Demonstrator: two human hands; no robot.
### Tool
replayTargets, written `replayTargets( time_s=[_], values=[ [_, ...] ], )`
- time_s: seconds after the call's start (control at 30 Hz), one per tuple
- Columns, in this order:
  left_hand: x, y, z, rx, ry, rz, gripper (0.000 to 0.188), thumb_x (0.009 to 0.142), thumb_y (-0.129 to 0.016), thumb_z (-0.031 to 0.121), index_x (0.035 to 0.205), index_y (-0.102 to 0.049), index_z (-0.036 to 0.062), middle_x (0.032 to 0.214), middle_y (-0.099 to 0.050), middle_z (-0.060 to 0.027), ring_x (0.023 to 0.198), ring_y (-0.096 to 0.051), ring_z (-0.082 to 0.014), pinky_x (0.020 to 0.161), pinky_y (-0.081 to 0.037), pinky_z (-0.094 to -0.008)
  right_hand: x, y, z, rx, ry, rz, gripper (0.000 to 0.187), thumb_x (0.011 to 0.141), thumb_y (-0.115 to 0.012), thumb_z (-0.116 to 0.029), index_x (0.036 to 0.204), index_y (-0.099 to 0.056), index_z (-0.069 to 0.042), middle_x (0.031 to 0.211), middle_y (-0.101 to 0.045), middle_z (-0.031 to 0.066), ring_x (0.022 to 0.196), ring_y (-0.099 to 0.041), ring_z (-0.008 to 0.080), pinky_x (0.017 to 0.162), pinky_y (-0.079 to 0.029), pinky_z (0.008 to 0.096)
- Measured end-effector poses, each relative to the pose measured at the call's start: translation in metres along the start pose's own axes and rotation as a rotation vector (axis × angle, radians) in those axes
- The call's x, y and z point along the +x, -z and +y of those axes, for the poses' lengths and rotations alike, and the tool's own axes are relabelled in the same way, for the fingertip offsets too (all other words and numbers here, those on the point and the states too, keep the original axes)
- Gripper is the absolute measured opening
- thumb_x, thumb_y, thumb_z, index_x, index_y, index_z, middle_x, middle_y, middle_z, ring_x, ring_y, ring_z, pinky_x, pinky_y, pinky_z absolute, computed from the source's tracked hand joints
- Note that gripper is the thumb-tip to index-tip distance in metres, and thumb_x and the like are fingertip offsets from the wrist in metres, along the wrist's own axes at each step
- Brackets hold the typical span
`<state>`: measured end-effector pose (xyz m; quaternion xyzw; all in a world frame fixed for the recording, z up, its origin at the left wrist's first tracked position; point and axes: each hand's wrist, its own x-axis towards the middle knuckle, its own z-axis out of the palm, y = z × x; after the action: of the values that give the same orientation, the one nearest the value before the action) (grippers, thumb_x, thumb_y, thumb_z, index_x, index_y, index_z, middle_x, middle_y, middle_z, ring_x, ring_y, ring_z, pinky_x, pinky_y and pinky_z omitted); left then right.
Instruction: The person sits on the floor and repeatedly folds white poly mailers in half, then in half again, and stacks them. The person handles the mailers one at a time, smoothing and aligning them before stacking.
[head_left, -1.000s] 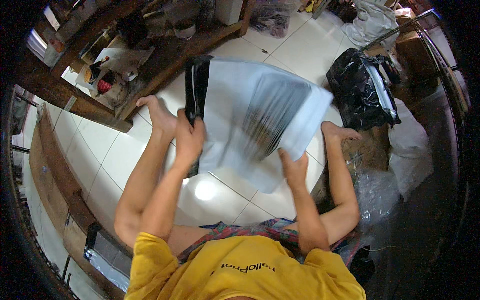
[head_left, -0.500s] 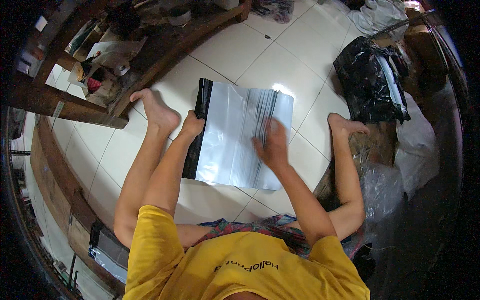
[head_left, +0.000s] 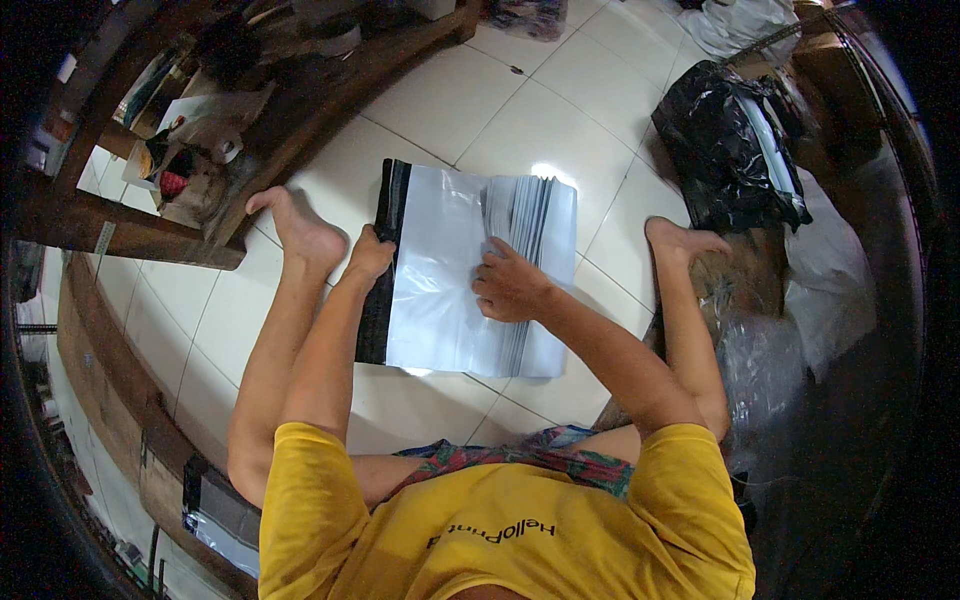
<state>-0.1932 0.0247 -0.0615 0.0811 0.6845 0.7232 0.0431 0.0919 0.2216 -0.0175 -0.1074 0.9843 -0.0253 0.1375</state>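
Note:
A stack of grey-white plastic mailing bags (head_left: 432, 290) with a black band along its left side lies on the floor between my legs. My left hand (head_left: 372, 252) is closed on the black edge, thumb on top. My right hand (head_left: 512, 283) rests over the middle of the stack, its fingers curled in on the bags where their edges fan out in several thin layers. Its fingertips partly hide the layers underneath. The stack's right part lies flat beyond the fanned edges.
A black plastic bag (head_left: 715, 150) with pale contents stands at the far right, beside white sacking (head_left: 825, 280) and clear plastic wrap (head_left: 755, 375). Wooden furniture (head_left: 340, 110) holding assorted items borders the far left. White tiles (head_left: 500, 110) cover the floor.
My right hand has moved left across the fanned bag edges, and its fingers have curled in. My left hand keeps its hold on the black edge. The whole view has shifted slightly.

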Motion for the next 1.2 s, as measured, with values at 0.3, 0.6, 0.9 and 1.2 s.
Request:
replayTargets(
  time_s=[0.3, 0.6, 0.9, 1.2],
  values=[
    [-0.010, -0.012, -0.011, 0.011, -0.004, 0.019, 0.041, 0.080, -0.057, 0.007, 0.117, -0.050, -0.0082, 0.095, -0.062, -0.0198, 0.082, -0.061, -0.0284, 0.076, -0.051, -0.0379, -0.097, 0.016, 0.014, -0.093, -0.301, -0.240, 0.042, 0.091, -0.051, -0.048, 0.104, -0.075, -0.017, 0.118, -0.064, 0.0065, 0.129, -0.045, 0.0292, 0.112, -0.009, 0.0771],
    [0.006, -0.003, -0.023, 0.104, 0.000, -0.068, 0.042, 0.078, -0.057, 0.007, 0.117, -0.051, -0.0088, 0.095, -0.063, -0.0190, 0.082, -0.061, -0.0284, 0.076, -0.051, -0.0383, -0.208, -0.042, 0.023, 0.526, -1.058, 0.408, 0.049, 0.093, -0.061, -0.040, 0.126, -0.062, -0.005, 0.121, -0.060, 0.0229, 0.117, -0.053, 0.0453, 0.105, -0.040, 0.0585],
    [-0.026, -0.024, -0.121, 0.525, 0.238, -0.646, 0.044, 0.076, -0.058, 0.007, 0.117, -0.051, -0.0093, 0.095, -0.063, -0.0182, 0.083, -0.061, -0.0285, 0.077, -0.051, -0.0386, -0.172, -0.085, 0.037, 0.697, -1.386, 0.307, 0.045, 0.084, -0.069, -0.030, 0.107, -0.062, 0.008, 0.108, -0.063, 0.0305, 0.106, -0.060, 0.0453, 0.095, -0.048, 0.0494],
    [-0.019, -0.016, -0.062, 0.863, 0.299, -0.521, 0.047, 0.078, -0.062, 0.025, 0.111, -0.061, -0.0084, 0.100, -0.066, -0.0251, 0.101, -0.058, -0.0390, 0.093, -0.045, -0.0415, -0.177, -0.080, 0.046, 0.671, -1.383, 0.290, 0.050, 0.087, -0.070, -0.041, 0.096, -0.066, 0.008, 0.095, -0.070, 0.0273, 0.093, -0.069, 0.0403, 0.084, -0.052, 0.0464]
  ],
)
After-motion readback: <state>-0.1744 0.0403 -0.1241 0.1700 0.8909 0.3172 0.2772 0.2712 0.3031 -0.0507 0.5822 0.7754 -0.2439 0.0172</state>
